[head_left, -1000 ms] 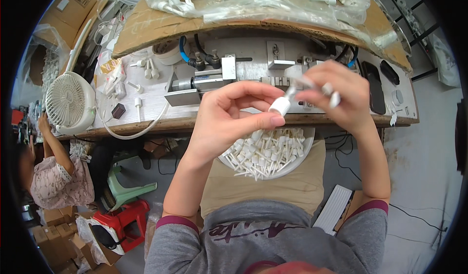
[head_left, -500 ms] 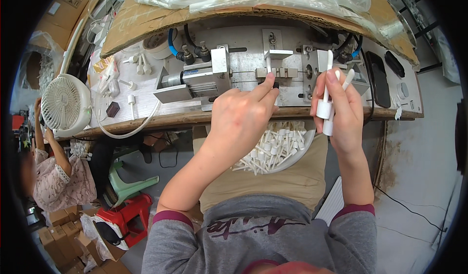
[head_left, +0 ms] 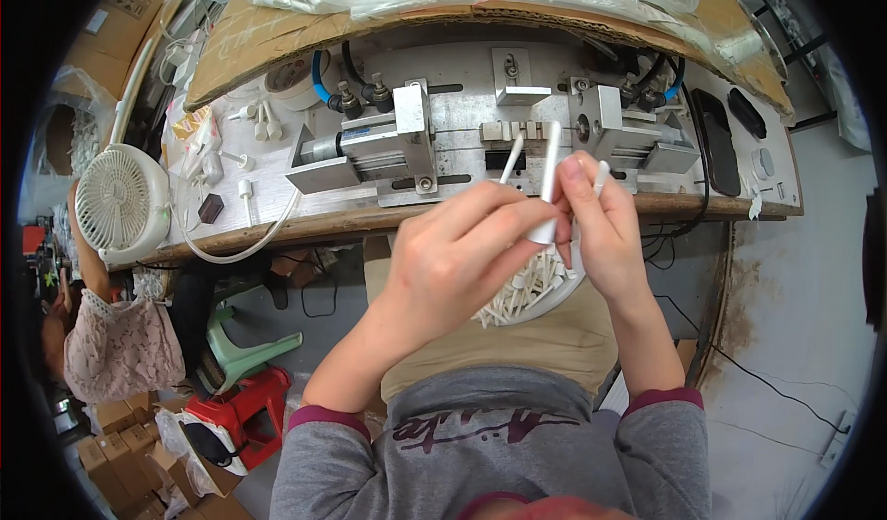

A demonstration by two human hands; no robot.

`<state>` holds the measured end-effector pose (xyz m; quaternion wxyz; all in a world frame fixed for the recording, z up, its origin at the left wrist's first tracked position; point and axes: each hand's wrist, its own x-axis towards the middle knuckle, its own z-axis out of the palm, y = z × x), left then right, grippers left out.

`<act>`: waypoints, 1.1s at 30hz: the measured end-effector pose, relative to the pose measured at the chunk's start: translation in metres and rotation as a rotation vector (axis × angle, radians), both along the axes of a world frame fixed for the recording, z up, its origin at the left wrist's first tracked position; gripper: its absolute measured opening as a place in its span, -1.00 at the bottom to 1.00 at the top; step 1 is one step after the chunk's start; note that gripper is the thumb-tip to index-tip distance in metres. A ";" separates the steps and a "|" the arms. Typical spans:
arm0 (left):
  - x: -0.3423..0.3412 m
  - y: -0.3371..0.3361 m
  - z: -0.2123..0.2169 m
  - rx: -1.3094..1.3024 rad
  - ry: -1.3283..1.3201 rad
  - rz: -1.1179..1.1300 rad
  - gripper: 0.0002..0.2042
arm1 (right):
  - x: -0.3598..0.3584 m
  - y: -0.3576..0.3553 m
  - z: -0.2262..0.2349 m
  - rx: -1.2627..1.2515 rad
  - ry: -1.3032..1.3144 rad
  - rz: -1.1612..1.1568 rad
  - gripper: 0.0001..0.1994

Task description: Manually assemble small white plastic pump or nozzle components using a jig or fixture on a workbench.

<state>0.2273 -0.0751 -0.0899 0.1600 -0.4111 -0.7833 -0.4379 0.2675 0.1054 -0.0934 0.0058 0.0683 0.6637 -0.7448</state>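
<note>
My left hand [head_left: 453, 256] and my right hand [head_left: 602, 233] meet over the bowl at the bench edge, both closed. A slim white applicator wand [head_left: 512, 159] sticks up from my left fingers. Between the hands stands a capped white applicator wand [head_left: 550, 173], its cap down by my left fingertips; which hand bears it, I cannot tell. In my right hand is another white applicator wand [head_left: 602, 174], mostly hidden by the fingers. Just beyond lies the small slotted metal holder [head_left: 519, 131] of the bench fixture. Below, a white bowl [head_left: 565, 291] of similar wands rests on my lap, partly covered by my hands.
Metal clamp cylinders flank the holder, one left [head_left: 383, 146] and one right [head_left: 637, 132]. Cardboard [head_left: 462, 23] with bagged white parts overhangs the back. A white fan [head_left: 120, 204] stands left, a dark phone [head_left: 716, 146] right. Another person's sleeve [head_left: 120, 344] shows far left.
My left hand has drawn back from the holder, where its fingers were at a white wand. My right hand has moved left with its wands to meet it.
</note>
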 end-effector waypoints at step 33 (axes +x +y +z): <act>-0.002 -0.001 -0.004 -0.147 0.028 0.115 -0.67 | 0.004 0.006 -0.005 -0.251 0.119 -0.143 -0.65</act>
